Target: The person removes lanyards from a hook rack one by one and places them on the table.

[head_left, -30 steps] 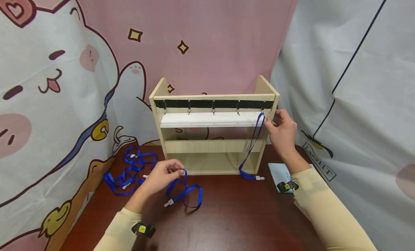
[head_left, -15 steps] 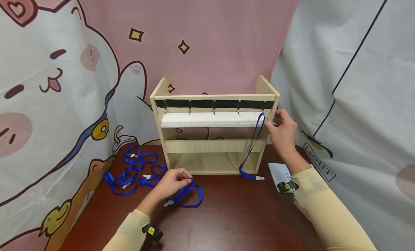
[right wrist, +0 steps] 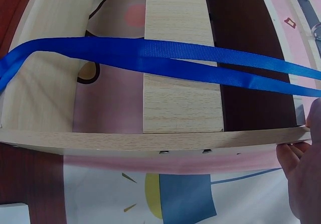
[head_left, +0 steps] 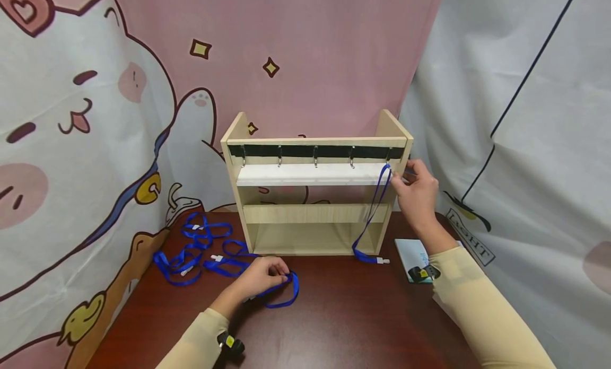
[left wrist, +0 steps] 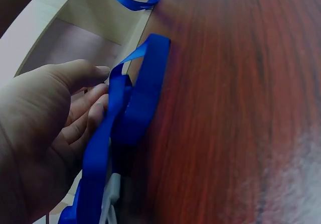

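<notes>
Over the table's front middle, my left hand (head_left: 261,279) pinches a blue lanyard (left wrist: 143,93) between thumb and fingers. Its loop (head_left: 295,292) droops to the right of the fingers, and a white clip (left wrist: 113,191) shows below them in the left wrist view. My right hand (head_left: 416,196) grips the right side panel (right wrist: 200,139) of a wooden rack (head_left: 315,214) near its upper part, thumb toward the front. Just left of that hand, another blue lanyard (head_left: 369,215) hangs from the rightmost metal hook (head_left: 388,155), its white clip end down at the rack's base.
Several blue lanyards (head_left: 183,260) lie tangled on the dark red table (head_left: 334,316) at the left. More metal hooks (head_left: 315,156) line the rack's black strip, with no lanyard on them. A light blue booklet (head_left: 408,255) lies under the right forearm.
My left hand has moved right and toward the front with the lanyard pinched in it, the loop bunching by the fingers. My right hand stays on the rack.
</notes>
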{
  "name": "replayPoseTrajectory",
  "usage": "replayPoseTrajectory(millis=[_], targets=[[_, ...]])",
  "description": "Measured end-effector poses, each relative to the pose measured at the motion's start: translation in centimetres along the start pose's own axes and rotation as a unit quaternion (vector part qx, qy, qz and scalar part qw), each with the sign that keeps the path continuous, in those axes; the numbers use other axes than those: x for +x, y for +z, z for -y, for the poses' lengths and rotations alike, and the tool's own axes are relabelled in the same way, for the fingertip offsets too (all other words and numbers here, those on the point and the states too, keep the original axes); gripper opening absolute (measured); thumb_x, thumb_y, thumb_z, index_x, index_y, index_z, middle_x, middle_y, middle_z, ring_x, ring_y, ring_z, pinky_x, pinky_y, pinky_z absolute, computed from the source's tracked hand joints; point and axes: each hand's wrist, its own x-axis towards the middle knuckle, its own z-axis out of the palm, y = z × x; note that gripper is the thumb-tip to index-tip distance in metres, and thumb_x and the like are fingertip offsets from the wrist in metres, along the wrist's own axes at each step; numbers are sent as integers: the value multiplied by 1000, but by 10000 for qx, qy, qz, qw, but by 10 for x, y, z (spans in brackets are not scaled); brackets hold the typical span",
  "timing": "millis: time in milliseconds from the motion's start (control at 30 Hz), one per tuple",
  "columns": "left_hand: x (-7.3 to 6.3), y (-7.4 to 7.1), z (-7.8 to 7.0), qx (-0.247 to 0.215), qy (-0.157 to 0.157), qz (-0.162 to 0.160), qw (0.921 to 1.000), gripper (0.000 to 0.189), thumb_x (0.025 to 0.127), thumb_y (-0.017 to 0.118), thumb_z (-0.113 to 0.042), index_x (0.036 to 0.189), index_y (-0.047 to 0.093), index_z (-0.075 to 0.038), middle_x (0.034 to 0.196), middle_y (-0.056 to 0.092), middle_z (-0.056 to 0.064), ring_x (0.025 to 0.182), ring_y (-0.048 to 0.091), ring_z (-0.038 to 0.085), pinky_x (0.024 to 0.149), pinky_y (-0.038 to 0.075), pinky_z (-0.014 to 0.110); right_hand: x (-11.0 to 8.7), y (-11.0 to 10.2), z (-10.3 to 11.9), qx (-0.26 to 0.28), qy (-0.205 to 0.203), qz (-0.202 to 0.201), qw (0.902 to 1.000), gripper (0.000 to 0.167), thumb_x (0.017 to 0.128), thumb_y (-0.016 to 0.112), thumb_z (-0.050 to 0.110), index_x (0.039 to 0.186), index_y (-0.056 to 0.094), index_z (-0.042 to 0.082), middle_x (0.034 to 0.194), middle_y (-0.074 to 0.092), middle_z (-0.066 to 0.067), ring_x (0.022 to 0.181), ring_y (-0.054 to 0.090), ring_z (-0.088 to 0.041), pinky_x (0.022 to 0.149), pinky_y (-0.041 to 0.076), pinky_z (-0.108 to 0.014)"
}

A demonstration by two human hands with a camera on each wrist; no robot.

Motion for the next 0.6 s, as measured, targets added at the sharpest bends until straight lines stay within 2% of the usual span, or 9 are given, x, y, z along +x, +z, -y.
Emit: replayPoseTrajectory(millis=[133, 300, 467, 600], targets=[[1, 2, 1, 193, 92, 74, 9997, 12, 95, 86, -6, 103, 79, -9, 93, 75, -7, 86, 70, 6, 79, 57, 27, 0, 0, 0, 20, -1, -5, 10000, 21, 98, 68, -4, 119, 69, -2, 122, 78, -19, 113, 79, -34, 84, 54, -10], [1, 2, -1, 186, 30, 51, 9998, 13, 94, 86, -5, 104, 78, -8, 96, 77, -1, 88, 71, 7, 81, 57, 28, 0, 0, -1, 2, 2, -5, 10000, 21, 98, 69, -4, 119, 69, -2, 122, 78, -18, 114, 78, -34, 85, 55, -13], [1, 0, -6, 90, -100, -51, 9999, 12, 95, 86, -7, 104, 79, -9, 94, 76, -8, 88, 71, 8, 81, 56, 28, 0, 0, 0, 22, -16, -26, 10000, 20, 98, 68, -5, 118, 68, -2, 121, 78, -18, 113, 79, -33, 84, 53, -10], [1, -2, -12, -44, -88, -152, 9998, 11, 97, 85, -9, 105, 79, -10, 94, 76, -9, 89, 72, 11, 82, 57, 30, 0, 0, 0, 34, -27, -39, 10000, 20, 98, 69, -4, 117, 68, -2, 120, 78, -18, 113, 79, -33, 84, 54, -11]])
